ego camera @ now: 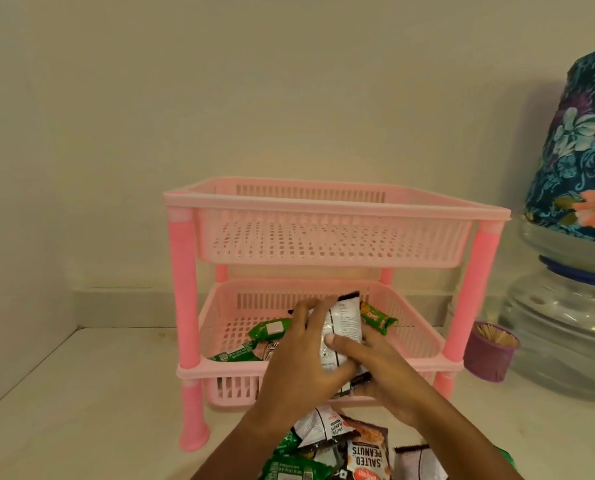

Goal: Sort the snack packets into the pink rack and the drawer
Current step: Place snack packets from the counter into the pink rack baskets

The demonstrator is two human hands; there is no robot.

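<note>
Both hands, left hand [303,355] & right hand [382,372], fingers wrapped round a white snack packet [341,327] over the pink rack [337,216] lower tier, at 6 o'clock. Step: placing it. Next, prob. release, then reach the loose packets [358,448] nearer, 6 o'clock.

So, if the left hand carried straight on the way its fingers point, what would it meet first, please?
Probably the back wall of the pink rack's lower basket, since the left hand points up and away over the white packet; depth is unclear.
</note>
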